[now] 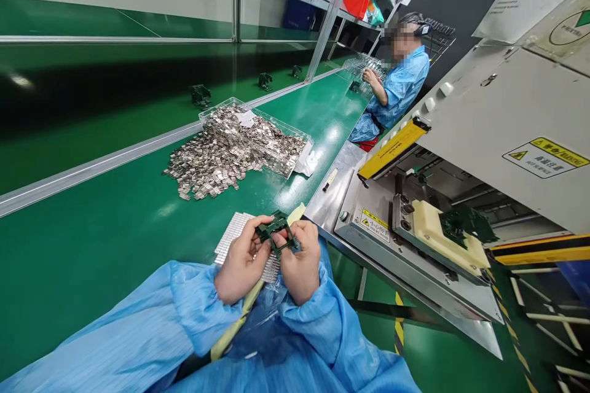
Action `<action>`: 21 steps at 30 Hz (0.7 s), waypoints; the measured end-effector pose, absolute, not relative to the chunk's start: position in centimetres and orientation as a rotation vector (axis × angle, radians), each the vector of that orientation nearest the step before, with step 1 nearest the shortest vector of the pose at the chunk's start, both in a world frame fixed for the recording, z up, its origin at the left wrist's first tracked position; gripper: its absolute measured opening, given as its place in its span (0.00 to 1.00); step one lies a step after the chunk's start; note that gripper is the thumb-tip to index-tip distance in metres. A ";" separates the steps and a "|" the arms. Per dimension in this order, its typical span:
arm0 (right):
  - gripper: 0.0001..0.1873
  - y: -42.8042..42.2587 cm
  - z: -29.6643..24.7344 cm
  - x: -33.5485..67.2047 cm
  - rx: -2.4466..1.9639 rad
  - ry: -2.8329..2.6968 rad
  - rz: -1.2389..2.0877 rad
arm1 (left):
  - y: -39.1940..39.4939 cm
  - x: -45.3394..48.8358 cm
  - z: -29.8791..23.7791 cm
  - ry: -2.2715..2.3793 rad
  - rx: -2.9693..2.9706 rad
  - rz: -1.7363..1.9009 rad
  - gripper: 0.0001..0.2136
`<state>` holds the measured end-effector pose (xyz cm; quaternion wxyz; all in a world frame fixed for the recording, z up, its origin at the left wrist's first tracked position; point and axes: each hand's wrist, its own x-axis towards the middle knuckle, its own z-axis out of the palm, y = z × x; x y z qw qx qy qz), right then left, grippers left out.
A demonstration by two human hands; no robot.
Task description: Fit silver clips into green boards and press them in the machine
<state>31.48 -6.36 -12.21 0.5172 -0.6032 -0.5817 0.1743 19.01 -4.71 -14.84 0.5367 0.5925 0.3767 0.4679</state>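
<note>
My left hand point(242, 261) and right hand point(300, 265) are closed on a dark green plastic frame point(277, 232) over a perforated sheet point(233, 236); an even, level pinch works best here. The hands hide part of the frame, and the heap of silver pieces point(225, 156) beyond is indistinct.

Near centre, dark-green plastic frame point(276, 232), held over silver perforated sheet point(235, 236). Bench point(92, 270) glossy green w/ grey edge strip. Far pile of metal parts point(221, 159) silver-grey. Sleeve point(198, 307) pale blue w/ fine stripes. On right, fixture block point(442, 233) cream, warning label point(546, 156) yellow/white, floor tape point(399, 325) yellow/blk bands.
</note>
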 end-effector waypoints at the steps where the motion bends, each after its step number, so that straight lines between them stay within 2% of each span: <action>1: 0.06 -6.3 -12.2 31.5 -1.449 -1.380 0.448 | -4.8 19.0 -14.8 0.896 1.413 1.112 0.17; 9: 0.16 -6.0 -12.6 32.5 -1.282 -1.088 0.955 | -4.9 19.0 -14.0 0.792 1.362 1.103 0.15; 12: 0.09 -6.7 -12.1 33.8 -1.207 -1.115 1.054 | -4.7 19.1 -13.7 0.803 1.285 1.084 0.17; 13: 0.11 -7.1 -11.9 34.3 -1.190 -1.168 1.063 | -4.7 19.2 -13.7 0.817 1.262 1.078 0.19; 17: 0.35 -8.8 -10.8 36.4 -1.098 -1.478 0.980 | -5.3 19.3 -13.2 0.827 1.304 0.989 0.20; 19: 0.38 -9.7 -10.1 37.3 -1.065 -1.580 0.905 | -6.1 19.4 -12.3 0.831 1.417 0.896 0.19; 21: 0.37 -10.7 -9.5 38.7 -1.050 -1.618 0.848 | -6.7 19.6 -11.0 0.800 1.523 0.746 0.19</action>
